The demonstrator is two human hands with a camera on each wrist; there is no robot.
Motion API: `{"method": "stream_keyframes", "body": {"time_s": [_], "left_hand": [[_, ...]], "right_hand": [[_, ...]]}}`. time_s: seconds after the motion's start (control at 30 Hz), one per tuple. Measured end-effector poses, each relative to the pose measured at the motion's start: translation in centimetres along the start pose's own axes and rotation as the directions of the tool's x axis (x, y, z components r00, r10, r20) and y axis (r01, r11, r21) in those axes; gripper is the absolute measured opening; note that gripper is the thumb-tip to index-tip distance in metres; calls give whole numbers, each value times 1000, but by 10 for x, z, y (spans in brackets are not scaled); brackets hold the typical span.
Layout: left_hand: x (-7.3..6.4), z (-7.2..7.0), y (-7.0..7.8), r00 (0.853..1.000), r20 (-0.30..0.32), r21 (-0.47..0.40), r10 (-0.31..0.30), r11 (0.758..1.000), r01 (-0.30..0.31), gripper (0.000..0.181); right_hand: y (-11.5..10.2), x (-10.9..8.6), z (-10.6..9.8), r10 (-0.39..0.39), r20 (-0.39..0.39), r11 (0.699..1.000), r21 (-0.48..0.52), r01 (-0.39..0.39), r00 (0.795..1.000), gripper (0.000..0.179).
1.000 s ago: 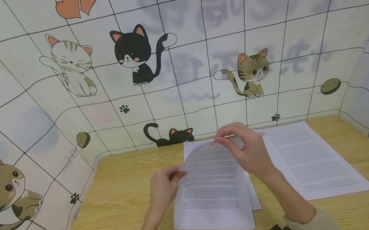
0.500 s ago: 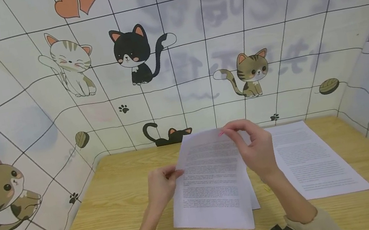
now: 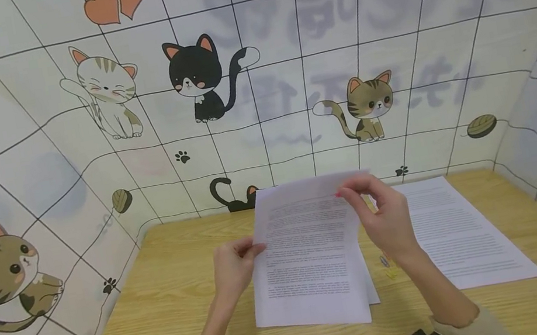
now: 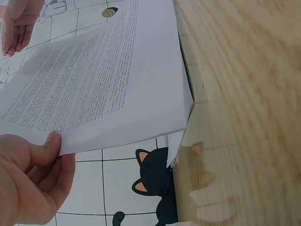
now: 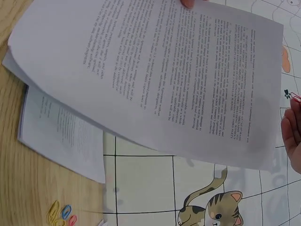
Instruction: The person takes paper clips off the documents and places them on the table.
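Observation:
My left hand (image 3: pixel 234 268) pinches the left edge of some printed sheets (image 3: pixel 310 255), thumb on the front, fingers behind. The sheets stand tilted up off the table, their top edge in front of the wall. Near the upper right of the sheets, my right hand (image 3: pixel 387 216) pinches a small pink-red paper clip (image 5: pixel 295 97) between thumb and fingertips. In the right wrist view, this clip is apart from the paper's edge. The left wrist view shows the left thumb (image 4: pixel 54 141) on the paper's margin.
More printed paper (image 5: pixel 66 132) lies on the table behind the held sheets. Another printed page (image 3: pixel 463 235) lies to the right. Several loose paper clips (image 5: pixel 59 214), yellow, blue and pink, rest on the wooden table (image 3: pixel 174 302). A cat-patterned wall covering (image 3: pixel 291 146) encloses the table.
The sheets have tilted up, their top edge rising against the wall. My right hand has moved right with the clip, uncovering loose clips on the table. My left hand keeps its hold.

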State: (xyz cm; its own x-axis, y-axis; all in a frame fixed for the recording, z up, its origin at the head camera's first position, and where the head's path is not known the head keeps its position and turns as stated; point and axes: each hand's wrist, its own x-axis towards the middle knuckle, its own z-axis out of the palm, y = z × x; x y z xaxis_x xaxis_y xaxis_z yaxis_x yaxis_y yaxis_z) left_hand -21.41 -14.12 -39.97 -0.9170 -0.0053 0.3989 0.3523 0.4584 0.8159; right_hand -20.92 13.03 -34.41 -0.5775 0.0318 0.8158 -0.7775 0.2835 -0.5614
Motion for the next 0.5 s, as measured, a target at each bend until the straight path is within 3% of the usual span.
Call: {"method": "stream_keyframes", "body": {"time_s": [0.5], "left_hand": [[2, -3, -3, 999, -39, -1, 6, 1000, -6, 11]], "right_hand": [[24, -14, -22, 58, 81, 989, -138, -47, 995, 17]]}}
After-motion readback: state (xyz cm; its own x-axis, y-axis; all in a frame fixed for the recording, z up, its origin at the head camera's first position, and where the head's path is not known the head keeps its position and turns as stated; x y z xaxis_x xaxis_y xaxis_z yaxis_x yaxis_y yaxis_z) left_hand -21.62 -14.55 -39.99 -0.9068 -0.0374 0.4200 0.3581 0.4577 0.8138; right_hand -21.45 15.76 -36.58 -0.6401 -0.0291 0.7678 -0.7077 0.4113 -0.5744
